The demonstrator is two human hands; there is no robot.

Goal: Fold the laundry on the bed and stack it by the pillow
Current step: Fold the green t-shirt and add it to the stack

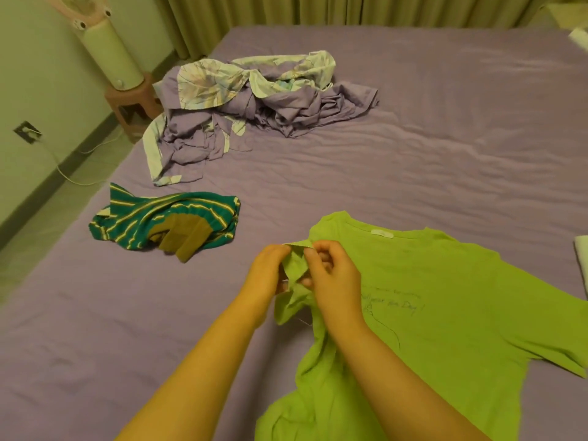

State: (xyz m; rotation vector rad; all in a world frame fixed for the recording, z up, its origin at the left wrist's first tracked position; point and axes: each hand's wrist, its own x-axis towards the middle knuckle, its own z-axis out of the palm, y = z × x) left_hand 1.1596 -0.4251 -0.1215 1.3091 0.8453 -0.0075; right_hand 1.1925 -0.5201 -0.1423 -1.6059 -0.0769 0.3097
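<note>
Barely begun, by the look of it. Green shirt (445,313) spread near right on the bed (413,138), not folded yet. Left hand (270,272) and right hand (334,278) both pinching its crumpled sleeve (294,275), fingers curled tight on the cloth. Striped top (165,224) bunched at the left, close to the bed's edge. Purple heap (254,103) far left, still a mess. No stack or pillow to be seen. Lots of flat bed far right for folding.

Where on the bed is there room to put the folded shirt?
Bare purple bed sheet stretches right of the crumpled purple bedding pile and beyond the lime-green T-shirt. Crowded: left edge, where the green striped garment lies.
</note>
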